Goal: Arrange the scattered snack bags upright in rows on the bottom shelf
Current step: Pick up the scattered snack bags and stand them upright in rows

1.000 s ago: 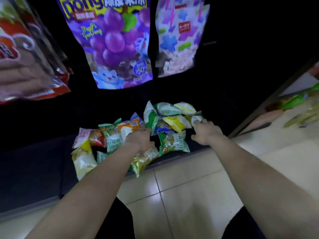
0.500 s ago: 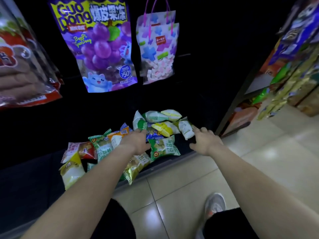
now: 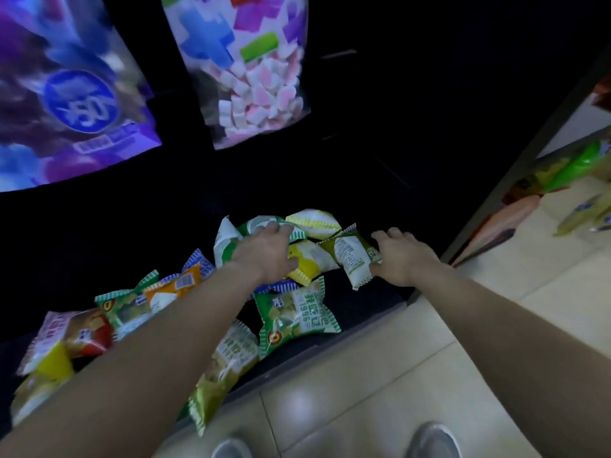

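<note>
— At centre frame, the left hand (image 3: pixel 264 251) has moved from the orange bag (image 3: pixel 175 287) onto the heap behind, fingers spread on a green-white bag (image 3: pixel 264 226); the right hand (image 3: pixel 401 256) stays open, touching an olive bag (image 3: pixel 352 256).

— Meaning?

— Sorting likely starts there; snack bags (image 3: pixel 294 314) still lie scattered flat across the bottom shelf (image 3: pixel 363 302), one overhanging its edge.

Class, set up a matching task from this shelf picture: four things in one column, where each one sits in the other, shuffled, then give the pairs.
Things
1. left hand
2. right hand
3. green bag printed 1996
4. hanging bag of pink and white sweets

Places
A. above the shelf
B. near the shelf's front edge
C. on the back pile of bags
D. beside the olive and white bag

Pairs: 1-C, 2-D, 3-B, 4-A
</note>
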